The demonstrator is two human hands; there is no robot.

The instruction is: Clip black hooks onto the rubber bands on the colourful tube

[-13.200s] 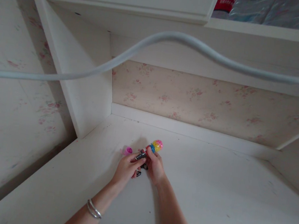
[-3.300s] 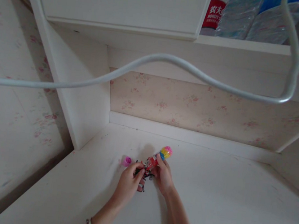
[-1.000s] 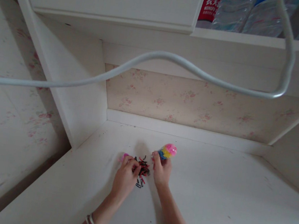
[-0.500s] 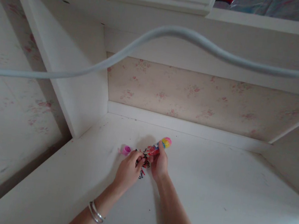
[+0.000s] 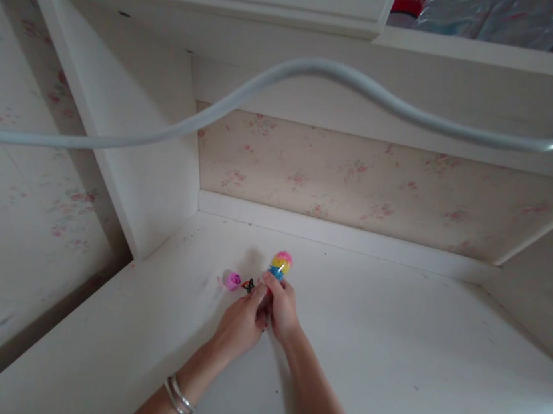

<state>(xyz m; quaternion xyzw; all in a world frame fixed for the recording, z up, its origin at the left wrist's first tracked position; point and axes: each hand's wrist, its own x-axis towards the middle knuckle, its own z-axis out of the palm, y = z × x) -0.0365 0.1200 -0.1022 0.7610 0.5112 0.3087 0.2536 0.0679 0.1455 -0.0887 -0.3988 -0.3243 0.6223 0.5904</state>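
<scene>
Both my hands meet at the middle of a white desk top [image 5: 386, 382]. My right hand [image 5: 284, 305] is closed round a small clear tube [image 5: 280, 264] filled with pink, yellow and blue layers, held about upright. My left hand [image 5: 240, 323], with bangles on the wrist, has its fingers pinched together against the tube's lower end; what it holds is hidden. A few small black and red bits [image 5: 248, 285] lie on the desk just left of the fingers. A pink cap [image 5: 232, 280] lies further left.
A grey cable [image 5: 323, 75] hangs across the view in front of the shelf. A white upright panel [image 5: 134, 169] stands at the left, floral wallpaper [image 5: 361, 177] behind. Wrapped bottles [image 5: 481, 14] sit on the shelf above.
My right hand has tipped the tube up from slanting to about upright. My hands have closed together over the pile of black and red bits, most of which is now hidden.
</scene>
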